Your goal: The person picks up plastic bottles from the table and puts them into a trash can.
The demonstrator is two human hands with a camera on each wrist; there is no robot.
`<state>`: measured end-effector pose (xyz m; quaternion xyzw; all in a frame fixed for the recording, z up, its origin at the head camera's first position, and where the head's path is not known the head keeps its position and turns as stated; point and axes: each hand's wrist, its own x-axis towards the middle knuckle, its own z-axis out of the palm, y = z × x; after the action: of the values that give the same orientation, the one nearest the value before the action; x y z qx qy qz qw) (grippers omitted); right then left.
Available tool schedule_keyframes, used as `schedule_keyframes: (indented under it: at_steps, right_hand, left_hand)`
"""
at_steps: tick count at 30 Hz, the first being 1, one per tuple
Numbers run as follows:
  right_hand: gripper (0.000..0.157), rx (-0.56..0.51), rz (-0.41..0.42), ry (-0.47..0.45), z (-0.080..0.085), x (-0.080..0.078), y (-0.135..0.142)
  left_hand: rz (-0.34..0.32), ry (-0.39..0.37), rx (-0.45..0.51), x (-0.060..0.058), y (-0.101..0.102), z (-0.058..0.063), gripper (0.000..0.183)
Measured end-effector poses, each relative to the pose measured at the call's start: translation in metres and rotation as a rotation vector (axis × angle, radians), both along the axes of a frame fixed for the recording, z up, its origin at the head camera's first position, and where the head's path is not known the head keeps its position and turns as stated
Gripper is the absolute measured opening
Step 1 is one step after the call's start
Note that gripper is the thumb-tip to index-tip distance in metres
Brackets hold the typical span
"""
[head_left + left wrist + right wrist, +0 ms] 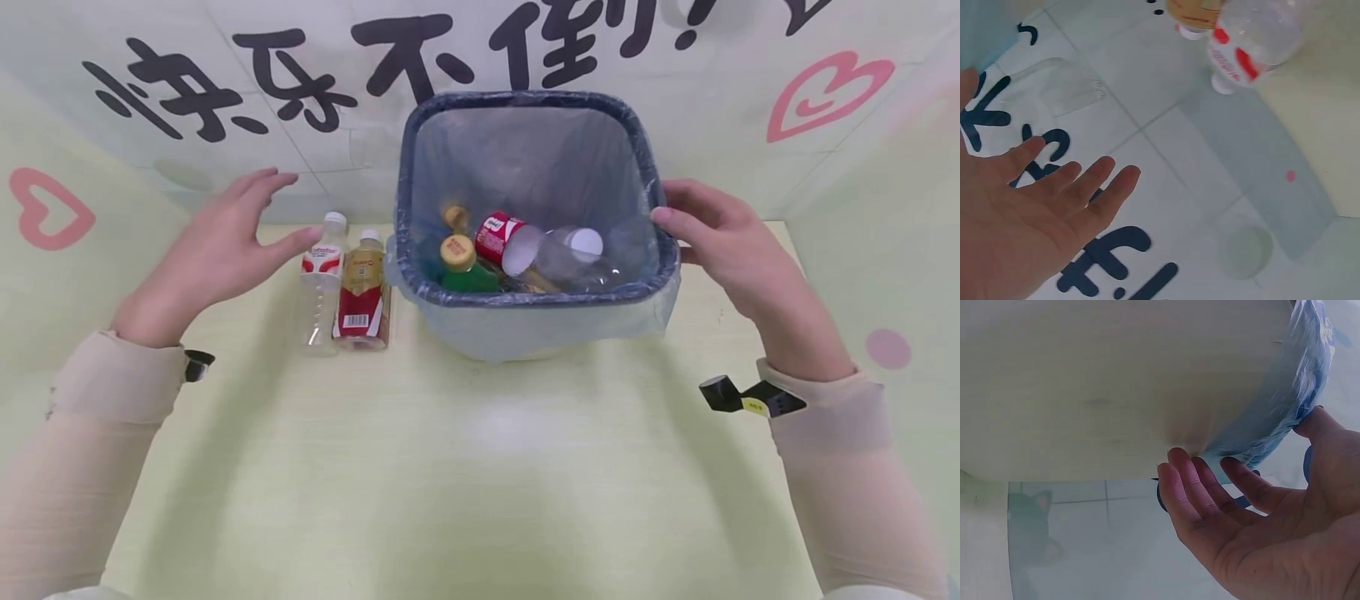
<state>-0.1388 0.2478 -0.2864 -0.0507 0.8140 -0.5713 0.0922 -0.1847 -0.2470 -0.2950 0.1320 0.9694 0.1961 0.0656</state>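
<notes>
A bin (517, 302) lined with a translucent bluish bag stands upright at the back of the table. Inside lie several discarded bottles, among them a green bottle (471, 278) with a yellow cap and a red-labelled container (498, 237). My right hand (720, 237) is at the bin's right side, thumb on the bagged rim and relaxed fingers along the outside. My left hand (217, 246), fingers spread, holds nothing. Its thumb reaches toward a clear bottle (322, 287) with a white cap, overlapping it in the head view. Beside that stands a gold-and-red-labelled bottle (362, 292).
Close behind the bin and bottles rises a pale wall (360, 158) with large black characters and pink hearts. Side panels flank the pale table (480, 467). Each wrist carries a small black device, such as the right wrist device (750, 396).
</notes>
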Motion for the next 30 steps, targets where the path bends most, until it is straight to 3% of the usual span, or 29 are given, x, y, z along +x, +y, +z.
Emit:
schedule_keyframes:
  at_steps: [7,15,30]
  right_hand:
    - [0.039,-0.022,-0.006,0.006,0.0,0.001,0.0]
    - [0.037,-0.019,-0.013,0.005,0.001,0.002,0.0]
    - [0.039,0.009,-0.01,-0.012,0.001,0.001,0.0]
  left_hand:
    - [0.061,-0.042,0.0,-0.001,-0.009,-0.009,0.085]
    - [0.075,-0.056,-0.016,-0.001,-0.013,-0.018,0.088]
    - [0.091,-0.131,0.032,0.002,-0.027,-0.065,0.094]
